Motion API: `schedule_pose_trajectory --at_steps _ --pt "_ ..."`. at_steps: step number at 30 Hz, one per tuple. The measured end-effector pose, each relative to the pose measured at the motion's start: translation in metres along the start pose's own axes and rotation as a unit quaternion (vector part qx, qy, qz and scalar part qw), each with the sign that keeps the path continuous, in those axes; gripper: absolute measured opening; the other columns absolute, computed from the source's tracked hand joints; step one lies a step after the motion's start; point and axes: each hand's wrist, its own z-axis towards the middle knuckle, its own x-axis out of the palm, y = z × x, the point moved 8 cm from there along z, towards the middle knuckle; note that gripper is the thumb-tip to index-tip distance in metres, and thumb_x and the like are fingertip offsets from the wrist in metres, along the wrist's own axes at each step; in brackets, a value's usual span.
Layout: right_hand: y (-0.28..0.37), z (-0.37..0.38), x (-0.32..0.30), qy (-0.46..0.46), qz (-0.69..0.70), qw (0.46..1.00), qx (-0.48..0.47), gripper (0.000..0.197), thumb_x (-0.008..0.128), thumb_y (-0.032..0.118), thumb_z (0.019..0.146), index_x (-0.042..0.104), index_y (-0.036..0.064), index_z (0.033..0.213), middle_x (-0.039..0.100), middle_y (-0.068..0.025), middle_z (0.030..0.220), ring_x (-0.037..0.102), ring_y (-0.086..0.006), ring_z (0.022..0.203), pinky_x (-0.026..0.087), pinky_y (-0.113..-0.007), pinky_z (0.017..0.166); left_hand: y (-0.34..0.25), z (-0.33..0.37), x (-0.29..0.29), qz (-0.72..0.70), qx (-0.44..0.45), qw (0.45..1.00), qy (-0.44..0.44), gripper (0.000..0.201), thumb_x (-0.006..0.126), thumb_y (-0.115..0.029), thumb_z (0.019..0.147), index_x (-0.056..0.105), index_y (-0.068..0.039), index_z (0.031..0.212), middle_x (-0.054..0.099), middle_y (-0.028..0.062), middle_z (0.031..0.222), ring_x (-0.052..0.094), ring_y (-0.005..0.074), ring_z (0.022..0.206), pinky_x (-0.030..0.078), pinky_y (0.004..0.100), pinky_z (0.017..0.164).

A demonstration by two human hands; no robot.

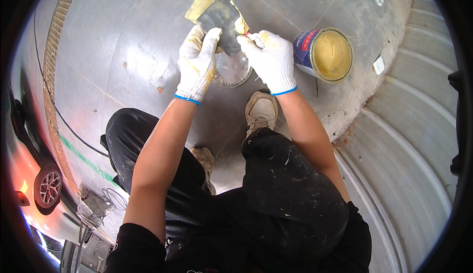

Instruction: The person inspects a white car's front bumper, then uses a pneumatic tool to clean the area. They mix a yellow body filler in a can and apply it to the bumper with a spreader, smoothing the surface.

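Note:
My left hand [196, 58], in a white knit glove with yellow stains, is closed on a dark, flat putty spreader [219, 22], its thumb pressed on the face. A yellowish flat piece [202, 3] sticks out behind the spreader. Yellow putty [241, 25] clings to the spreader's right edge. My right hand [270, 58], gloved too, is closed beside that edge; a bit of red shows at its fingertips, but what it grips is mostly hidden. Below both hands a round, shiny lid [232, 73] lies on the floor. To the right stands an open can [333, 55] of yellow putty.
A ribbed metal surface [409, 105] curves along the right, bordered by a rough concrete edge [345, 125]. Far left are a car wheel [49, 188], a floor grating [50, 71] and a black cable [69, 120]. A white scrap [378, 65] lies past the can.

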Motion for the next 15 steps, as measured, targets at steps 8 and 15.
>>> schedule_pose_trajectory --at_steps 8,15 --pt "-0.007 0.001 0.001 0.015 0.034 0.999 0.016 0.029 0.081 0.024 0.089 0.068 -0.0005 0.079 0.067 -0.0138 0.066 0.062 -0.0223 0.055 0.049 -0.035 0.055 0.003 0.003 0.003 0.005 -0.004 1.000 0.004 0.012 0.067 -0.012 0.103 0.066 -0.001 0.105 0.067 0.0017 0.092 0.063 0.0082 0.083 0.055 0.0271 0.075" --pt "-0.013 0.000 0.006 0.023 0.060 0.997 0.030 0.025 0.081 0.020 0.089 0.070 -0.0016 0.083 0.066 -0.0105 0.065 0.057 -0.0137 0.056 0.047 -0.032 0.056 0.004 0.003 0.005 0.013 0.001 1.000 -0.001 0.012 0.067 -0.013 0.103 0.066 -0.001 0.103 0.067 0.0014 0.091 0.062 0.0081 0.080 0.054 0.0269 0.075"
